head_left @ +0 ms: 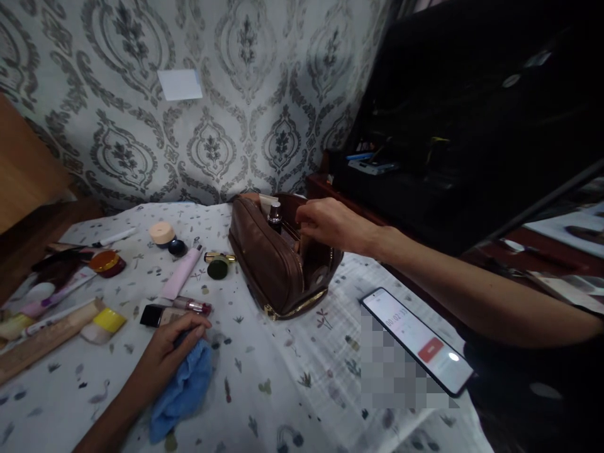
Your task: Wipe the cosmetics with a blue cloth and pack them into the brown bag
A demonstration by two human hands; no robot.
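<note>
A brown zippered cosmetic bag (262, 258) stands unzipped on the patterned cloth, with a dark bottle with a shiny cap (274, 217) and a pale tube (268, 201) showing in its opening. Over the bag's right side, my right hand (325, 220) reaches in with curled fingers; whatever the fingertips hold is hidden. My left hand (177, 340) is closed on a crumpled blue cloth (186, 384) resting on the table. Just beyond its fingers lie a black-capped foundation bottle (158, 316) and a clear pink lip gloss tube (191, 306).
A pink tube (183, 274), a gold tube (226, 257), a dark green round lid (218, 269) and a peach jar (162, 233) lie left of the bag. More cosmetics, including an amber jar (107, 263), crowd the far left. A phone (415, 340) showing a timer lies right.
</note>
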